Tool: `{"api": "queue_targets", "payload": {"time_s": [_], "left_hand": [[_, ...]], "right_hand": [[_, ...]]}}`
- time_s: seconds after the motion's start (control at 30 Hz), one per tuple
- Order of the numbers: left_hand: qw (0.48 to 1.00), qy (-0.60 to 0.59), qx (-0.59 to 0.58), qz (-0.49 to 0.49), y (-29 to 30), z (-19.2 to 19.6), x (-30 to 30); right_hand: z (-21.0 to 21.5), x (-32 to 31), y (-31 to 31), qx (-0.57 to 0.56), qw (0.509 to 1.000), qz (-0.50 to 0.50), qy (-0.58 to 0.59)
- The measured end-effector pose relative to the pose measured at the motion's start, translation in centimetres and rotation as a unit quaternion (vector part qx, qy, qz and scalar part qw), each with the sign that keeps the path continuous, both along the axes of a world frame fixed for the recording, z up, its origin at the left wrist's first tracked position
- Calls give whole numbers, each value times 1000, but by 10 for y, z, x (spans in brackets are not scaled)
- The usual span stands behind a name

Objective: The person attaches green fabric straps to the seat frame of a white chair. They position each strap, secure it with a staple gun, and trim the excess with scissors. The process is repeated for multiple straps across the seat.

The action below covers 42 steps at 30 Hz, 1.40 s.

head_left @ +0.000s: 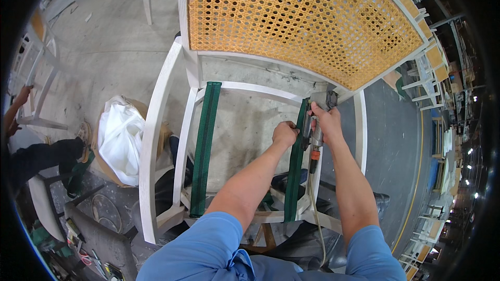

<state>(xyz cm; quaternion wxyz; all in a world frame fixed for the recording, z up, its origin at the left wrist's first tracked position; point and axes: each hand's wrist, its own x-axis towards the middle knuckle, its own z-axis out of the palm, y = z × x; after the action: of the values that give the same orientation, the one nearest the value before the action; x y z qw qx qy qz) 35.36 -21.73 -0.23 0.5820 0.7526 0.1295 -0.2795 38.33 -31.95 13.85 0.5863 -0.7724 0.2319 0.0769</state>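
A whitewashed wooden chair frame [161,104] stands in front of me, with a woven cane back [291,15] at its far side. One green webbing strap [205,151] runs front to back across the left of the open seat. Along the right side lies a second green webbing strap [294,187]. My left hand [286,133] is closed at that right strap's edge, pinching it. In my right hand [327,122] is a pneumatic staple gun [316,139], held against the strap's far end by the seat rail. Its tip is hidden.
A thin air hose [312,198] trails from the gun toward me. Left of the chair sits an open sack with white material [121,138]. Another person's hand [23,95] rests near a chair at far left. Hand tools [94,263] lie lower left; chairs [432,78] line the right.
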Motion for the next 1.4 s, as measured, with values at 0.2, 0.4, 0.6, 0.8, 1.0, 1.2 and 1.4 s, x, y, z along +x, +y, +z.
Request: {"api": "queue_targets", "payload": {"time_s": [0.2,0.4,0.6,0.8,1.0,1.2,1.4], "left_hand": [[1000,2,-6,6,-1,-4,1],[999,-25,18,20,0,0,-1],[999,-29,27,-20,0,1,0],[998,-54,-27,26,-6,-2,-6],[994,15,-100,40,-14,4,-33],[935,189,-298,34,5,35,-96],[850,277,-442,72,8,74,-164]], "right_hand": [[-3,3,4,-11,1000,14,11],[-1,-1,6,-12,1000,8,18],[-1,0,1,-17,1000,-5,5],[-7,0,-4,-30,999,-19,1],[-1,-3,-2,-41,999,-24,13],[58,-50,0,30,999,-42,17],[178,-184,-43,143,984,-54,-91]]}}
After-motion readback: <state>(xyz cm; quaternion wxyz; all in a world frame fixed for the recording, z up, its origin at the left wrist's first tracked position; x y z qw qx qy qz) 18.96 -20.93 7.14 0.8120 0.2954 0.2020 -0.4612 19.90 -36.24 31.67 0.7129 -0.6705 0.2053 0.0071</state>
